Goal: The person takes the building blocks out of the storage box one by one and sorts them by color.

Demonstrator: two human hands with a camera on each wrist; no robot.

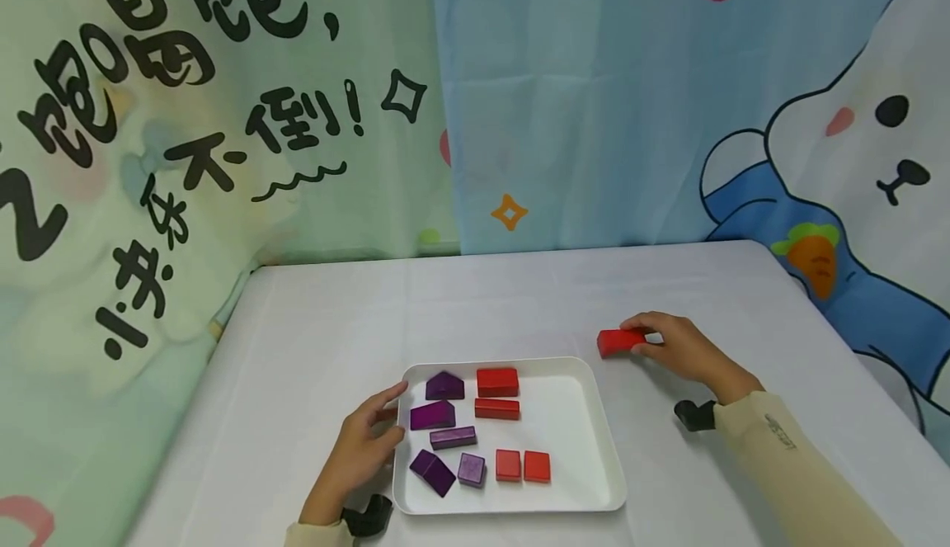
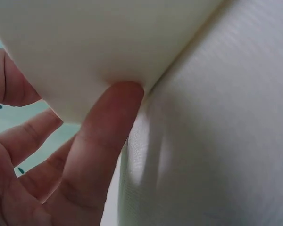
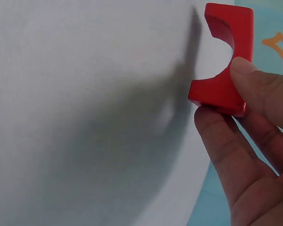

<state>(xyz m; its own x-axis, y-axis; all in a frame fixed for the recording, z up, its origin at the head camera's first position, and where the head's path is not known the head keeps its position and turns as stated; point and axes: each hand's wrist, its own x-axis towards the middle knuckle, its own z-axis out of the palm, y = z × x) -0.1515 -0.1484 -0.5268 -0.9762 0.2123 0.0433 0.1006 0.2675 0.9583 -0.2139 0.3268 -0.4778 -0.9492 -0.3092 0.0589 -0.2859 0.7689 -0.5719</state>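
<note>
My right hand pinches a red arch block above the table, right of the tray. The right wrist view shows the half-round cutout of this arch block, with the thumb on its face and fingers beneath. My left hand holds the left side of the white tray near its upper corner; in the left wrist view the thumb presses the outer wall. On the tray lie several purple blocks, among them a roof-shaped block, and several red ones, including a rectangular block and a small cube.
A white cloth covers the table. Behind it hangs a printed curtain in green and blue, with lettering and a white cartoon animal. Black wrist mounts sit below both hands.
</note>
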